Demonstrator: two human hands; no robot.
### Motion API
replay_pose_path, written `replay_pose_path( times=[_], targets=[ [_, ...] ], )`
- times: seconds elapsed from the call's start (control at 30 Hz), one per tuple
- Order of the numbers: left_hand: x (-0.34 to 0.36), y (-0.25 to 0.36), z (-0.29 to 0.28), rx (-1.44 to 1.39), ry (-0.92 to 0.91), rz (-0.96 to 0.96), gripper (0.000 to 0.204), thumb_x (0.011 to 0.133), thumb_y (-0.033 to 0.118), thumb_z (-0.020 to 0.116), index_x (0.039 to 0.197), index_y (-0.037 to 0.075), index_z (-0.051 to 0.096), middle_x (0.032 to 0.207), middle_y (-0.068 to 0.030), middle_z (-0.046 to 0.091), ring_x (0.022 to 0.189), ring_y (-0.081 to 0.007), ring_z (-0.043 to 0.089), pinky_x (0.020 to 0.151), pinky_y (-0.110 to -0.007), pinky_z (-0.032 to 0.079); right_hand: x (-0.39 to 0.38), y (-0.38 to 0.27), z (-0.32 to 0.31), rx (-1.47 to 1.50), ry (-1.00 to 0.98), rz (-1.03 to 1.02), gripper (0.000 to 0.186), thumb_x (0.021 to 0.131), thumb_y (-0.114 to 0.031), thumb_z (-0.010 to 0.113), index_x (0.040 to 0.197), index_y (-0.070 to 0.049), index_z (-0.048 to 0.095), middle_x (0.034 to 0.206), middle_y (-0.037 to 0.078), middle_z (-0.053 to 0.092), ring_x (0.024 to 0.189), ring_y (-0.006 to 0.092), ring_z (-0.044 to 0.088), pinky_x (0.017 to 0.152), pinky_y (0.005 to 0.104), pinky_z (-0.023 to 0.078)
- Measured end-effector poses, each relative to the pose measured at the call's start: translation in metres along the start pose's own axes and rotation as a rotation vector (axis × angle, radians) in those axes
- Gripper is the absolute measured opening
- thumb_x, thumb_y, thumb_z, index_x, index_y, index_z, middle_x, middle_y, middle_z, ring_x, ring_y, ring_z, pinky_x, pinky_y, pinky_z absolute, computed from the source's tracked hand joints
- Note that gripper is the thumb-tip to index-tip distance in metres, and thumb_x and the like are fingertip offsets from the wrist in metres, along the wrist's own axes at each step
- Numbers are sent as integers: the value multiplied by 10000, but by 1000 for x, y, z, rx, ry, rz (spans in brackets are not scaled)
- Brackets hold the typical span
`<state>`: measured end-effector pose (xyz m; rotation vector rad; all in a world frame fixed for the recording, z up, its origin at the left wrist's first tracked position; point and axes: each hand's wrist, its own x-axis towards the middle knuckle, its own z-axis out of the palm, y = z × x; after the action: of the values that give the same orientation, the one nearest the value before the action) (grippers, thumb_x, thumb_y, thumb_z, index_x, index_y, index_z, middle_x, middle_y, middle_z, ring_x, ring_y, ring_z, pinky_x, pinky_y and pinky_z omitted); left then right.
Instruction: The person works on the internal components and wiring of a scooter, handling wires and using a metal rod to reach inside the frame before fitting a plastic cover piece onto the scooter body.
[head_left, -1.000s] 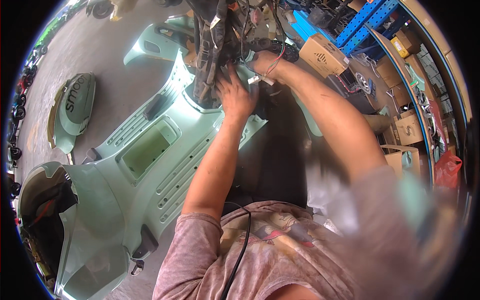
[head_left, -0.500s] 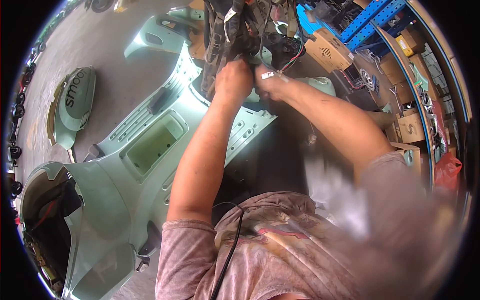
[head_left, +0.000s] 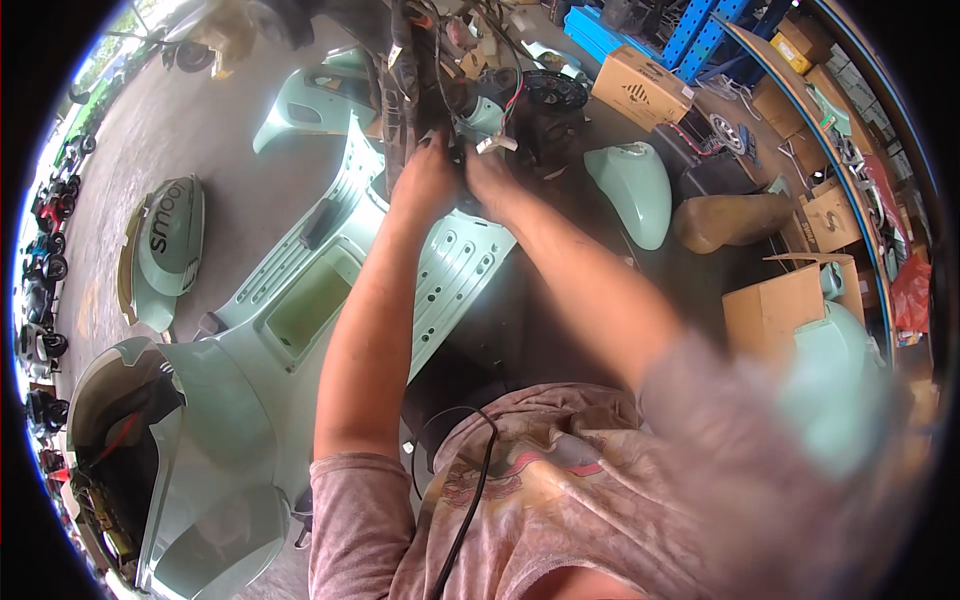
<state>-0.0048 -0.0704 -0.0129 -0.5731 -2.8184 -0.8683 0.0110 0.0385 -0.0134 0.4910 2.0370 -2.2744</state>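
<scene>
My left hand (head_left: 426, 180) is closed in a fist at the lower end of a dark wiring harness (head_left: 398, 90) at the front of a mint-green scooter body (head_left: 215, 400). What its fingers grip is hidden. Close beside it, my right hand (head_left: 490, 186) has its fingers curled in toward the same spot, and their tips are out of sight. A white plug connector (head_left: 496, 144) hangs just above the right hand, on thin red and green wires (head_left: 514, 100). Below both hands lies the scooter's perforated footboard (head_left: 455, 265).
A green fender (head_left: 632, 195), a brown seat (head_left: 730, 220) and cardboard boxes (head_left: 642, 88) lie to the right, before a loaded shelf (head_left: 800, 110). A green side panel (head_left: 172, 240) rests on the floor at left. Parked scooters (head_left: 45, 290) line the far left.
The view has shifted, and both hands sit further left in the picture. My right forearm has dropped and swung inward, uncovering the fender. The white connector now hangs above my right hand, not over its wrist.
</scene>
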Motion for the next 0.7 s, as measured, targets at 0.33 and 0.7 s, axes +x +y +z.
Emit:
replay_pose_path(
  times=[0.33,0.7],
  targets=[
    [-2,18,4,-95,-86,-213,717,771,65,434,1459,141,247,1074,-302,596,1018,-423,583,874,-470,461,14,-49,-54,-1157,-16,-727,308,831,-200,605,1106,-63,585,925,216,647,872,404,615,743,447,498],
    [8,31,-3,193,-96,-178,420,858,105,391,1266,110,491,969,-224,656,916,-386,638,792,-475,507,43,-55,-62,-1384,-268,-802,388,860,-118,550,1233,-40,482,1012,213,631,937,383,614,790,448,507]
  ],
)
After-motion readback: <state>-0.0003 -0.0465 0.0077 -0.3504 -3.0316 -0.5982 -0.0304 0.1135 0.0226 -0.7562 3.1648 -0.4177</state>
